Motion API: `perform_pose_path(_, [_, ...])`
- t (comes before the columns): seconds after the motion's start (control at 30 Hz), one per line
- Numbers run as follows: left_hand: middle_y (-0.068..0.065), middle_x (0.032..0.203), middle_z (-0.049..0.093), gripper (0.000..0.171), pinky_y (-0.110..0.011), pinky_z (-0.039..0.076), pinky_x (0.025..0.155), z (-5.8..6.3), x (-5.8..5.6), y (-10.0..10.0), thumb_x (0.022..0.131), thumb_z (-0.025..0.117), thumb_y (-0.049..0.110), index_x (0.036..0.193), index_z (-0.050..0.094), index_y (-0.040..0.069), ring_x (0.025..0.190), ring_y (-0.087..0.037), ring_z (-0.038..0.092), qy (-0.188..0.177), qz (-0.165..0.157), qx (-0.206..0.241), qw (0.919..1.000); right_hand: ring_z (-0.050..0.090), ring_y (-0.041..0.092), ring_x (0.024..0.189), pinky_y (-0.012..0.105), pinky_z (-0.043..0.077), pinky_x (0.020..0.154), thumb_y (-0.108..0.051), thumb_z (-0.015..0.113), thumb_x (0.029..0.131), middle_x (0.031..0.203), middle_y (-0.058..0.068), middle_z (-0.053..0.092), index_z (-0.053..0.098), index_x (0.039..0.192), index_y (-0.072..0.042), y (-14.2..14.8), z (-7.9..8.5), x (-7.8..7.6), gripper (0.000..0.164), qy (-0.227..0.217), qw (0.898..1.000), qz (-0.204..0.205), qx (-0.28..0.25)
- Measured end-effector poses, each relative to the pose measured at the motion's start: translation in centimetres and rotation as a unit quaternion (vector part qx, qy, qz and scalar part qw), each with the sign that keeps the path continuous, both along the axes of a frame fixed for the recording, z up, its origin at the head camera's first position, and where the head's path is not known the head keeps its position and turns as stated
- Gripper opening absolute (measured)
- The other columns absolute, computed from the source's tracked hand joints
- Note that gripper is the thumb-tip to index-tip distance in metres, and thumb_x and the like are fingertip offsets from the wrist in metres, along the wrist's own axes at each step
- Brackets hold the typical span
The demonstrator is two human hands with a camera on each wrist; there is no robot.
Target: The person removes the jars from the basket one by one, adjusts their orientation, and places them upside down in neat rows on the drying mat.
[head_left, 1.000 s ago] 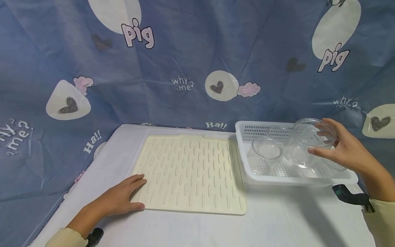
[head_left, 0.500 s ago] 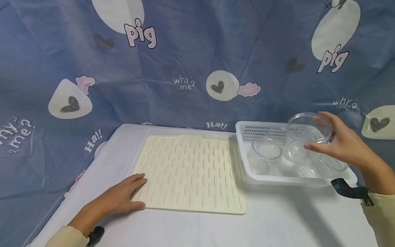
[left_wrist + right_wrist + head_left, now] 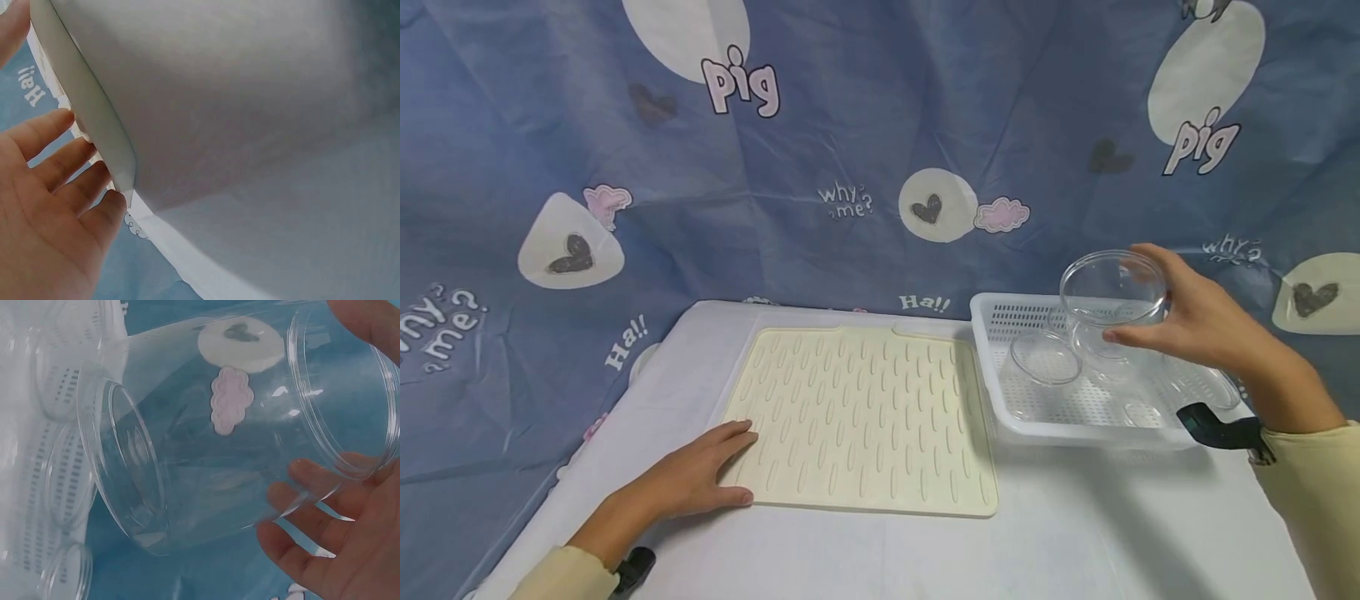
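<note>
My right hand (image 3: 1198, 321) grips a clear jar (image 3: 1108, 292) near its wide rim, with the thumb on one side and the fingers round the other. In the right wrist view the see-through jar (image 3: 206, 462) lies across the picture, its base pointing away from the palm. It is raised above a white perforated basket (image 3: 987, 354), where several more clear jars (image 3: 1047, 358) stand or lie. On the left, my left hand (image 3: 700, 475) rests at the near left edge of a cream ridged mat (image 3: 861, 425). The left wrist view shows relaxed fingers (image 3: 81, 187) touching that edge.
A white cloth (image 3: 1037, 533) covers the table under the mat and basket. Behind them hangs a blue printed curtain (image 3: 820, 267), which also drops along the left side. The basket stands close to the mat's right edge.
My right hand has lifted the jar up and moved it left over the basket, so more of its side shows. The left hand stays on the mat's edge.
</note>
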State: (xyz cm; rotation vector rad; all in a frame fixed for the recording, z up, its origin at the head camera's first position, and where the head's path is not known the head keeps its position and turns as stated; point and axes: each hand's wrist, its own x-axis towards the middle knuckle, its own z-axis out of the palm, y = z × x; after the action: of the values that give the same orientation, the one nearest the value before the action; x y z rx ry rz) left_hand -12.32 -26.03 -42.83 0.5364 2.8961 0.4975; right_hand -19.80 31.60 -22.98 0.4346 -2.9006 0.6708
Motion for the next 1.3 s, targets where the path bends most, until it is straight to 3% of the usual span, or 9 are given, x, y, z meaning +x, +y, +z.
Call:
perform_pose_path(0.53, [-0.019, 0.152, 0.044, 0.086, -0.059, 0.045, 0.105, 0.2, 0.1, 0.1, 0.075, 0.080, 0.053, 0.141, 0.052, 0.004, 0.138, -0.045, 0.045, -0.006, 0.001, 0.000, 1.0000, 0.045, 0.043, 0.133, 0.067, 0.039, 0.102, -0.033, 0.091, 0.068, 0.151, 0.021, 0.043, 0.025, 0.156, -0.018, -6.1, 0.4, -2.3, 0.111, 0.023, 0.997, 0.077, -0.008])
perform_pose_path(0.83, [-0.018, 0.152, 0.044, 0.089, -0.058, 0.046, 0.104, 0.4, -0.2, 0.3, 0.074, 0.080, 0.055, 0.141, 0.052, 0.004, 0.138, -0.044, 0.045, -0.013, 0.002, -0.011, 0.9999, 0.049, 0.037, 0.132, 0.061, 0.042, 0.104, -0.037, 0.089, 0.070, 0.147, 0.017, 0.049, 0.028, 0.153, -0.012, -9.7, -0.1, -4.2, 0.106, 0.003, 0.994, 0.109, 0.007])
perform_pose_path(1.07, [-0.019, 0.151, 0.045, 0.088, -0.059, 0.046, 0.105, 0.3, -0.1, 0.2, 0.074, 0.081, 0.054, 0.140, 0.053, 0.004, 0.138, -0.045, 0.045, -0.016, 0.008, -0.013, 0.9998, 0.040, 0.037, 0.143, 0.062, 0.036, 0.114, -0.040, 0.087, 0.072, 0.154, 0.015, 0.043, 0.025, 0.156, -0.012, -12.5, -0.1, -5.1, 0.108, -0.018, 0.991, 0.131, 0.010])
perform_pose_path(1.3, [-0.020, 0.151, 0.045, 0.088, -0.059, 0.046, 0.104, 0.4, -0.1, 0.3, 0.074, 0.080, 0.055, 0.141, 0.053, 0.004, 0.137, -0.046, 0.045, -0.004, 0.002, -0.007, 1.0000, 0.044, 0.034, 0.142, 0.056, 0.038, 0.115, -0.040, 0.089, 0.070, 0.153, 0.013, 0.046, 0.028, 0.156, -0.013, -15.0, -1.2, -5.4, 0.109, -0.024, 0.988, 0.149, 0.018])
